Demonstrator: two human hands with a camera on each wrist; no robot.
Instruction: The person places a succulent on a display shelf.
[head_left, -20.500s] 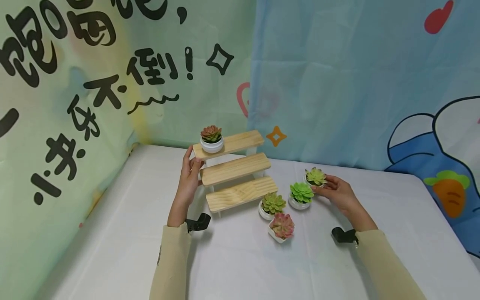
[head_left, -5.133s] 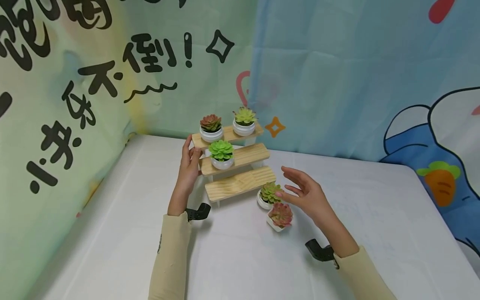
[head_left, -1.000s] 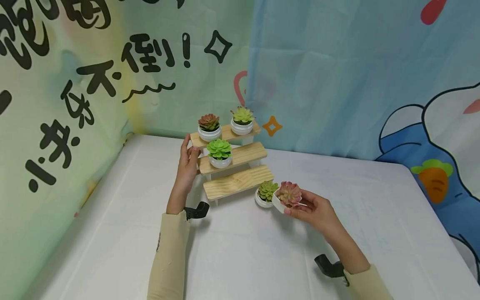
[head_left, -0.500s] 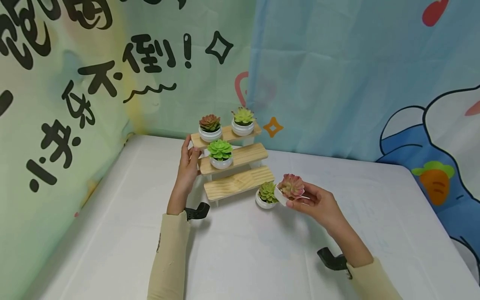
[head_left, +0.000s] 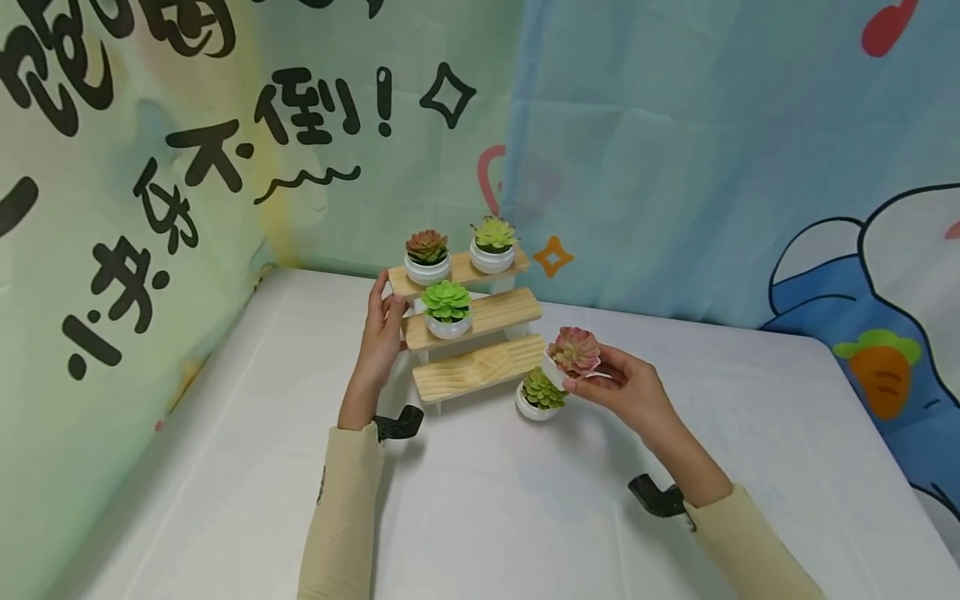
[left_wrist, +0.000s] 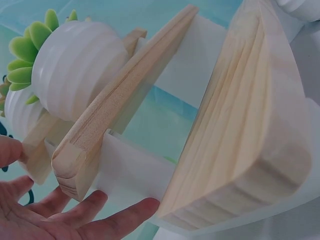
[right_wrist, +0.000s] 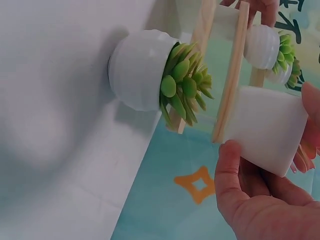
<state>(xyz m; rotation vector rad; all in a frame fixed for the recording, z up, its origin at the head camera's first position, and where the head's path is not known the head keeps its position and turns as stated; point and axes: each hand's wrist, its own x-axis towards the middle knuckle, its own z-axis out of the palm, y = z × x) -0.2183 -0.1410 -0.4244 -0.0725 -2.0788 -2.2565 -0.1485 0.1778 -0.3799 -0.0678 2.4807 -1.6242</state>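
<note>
A three-step wooden display stand [head_left: 480, 371] with white side supports stands on the table. My left hand [head_left: 381, 333] holds its left end, thumb and fingers at the plank ends and side support. My right hand [head_left: 626, 387] pinches the white square pot of a pink succulent [head_left: 573, 352], raised beside the right end of the lowest step. Just below it, a green succulent [head_left: 543, 390] in a round white pot is on the table. A reddish succulent [head_left: 427, 247] and a yellow-green succulent [head_left: 493, 235] sit on the top step, a bright green succulent [head_left: 447, 301] on the middle step's left.
A white cloth covers the table [head_left: 480, 508]. Behind the stand hangs a printed backdrop [head_left: 637, 167] in green and blue, meeting the table's back and left edges. Each wrist carries a small black camera [head_left: 400, 422].
Over the last second my right hand has raised the pink succulent, now slightly above the green one on the table. Earlier, the yellow-green and bright green succulents went onto the stand. My left hand stays put.
</note>
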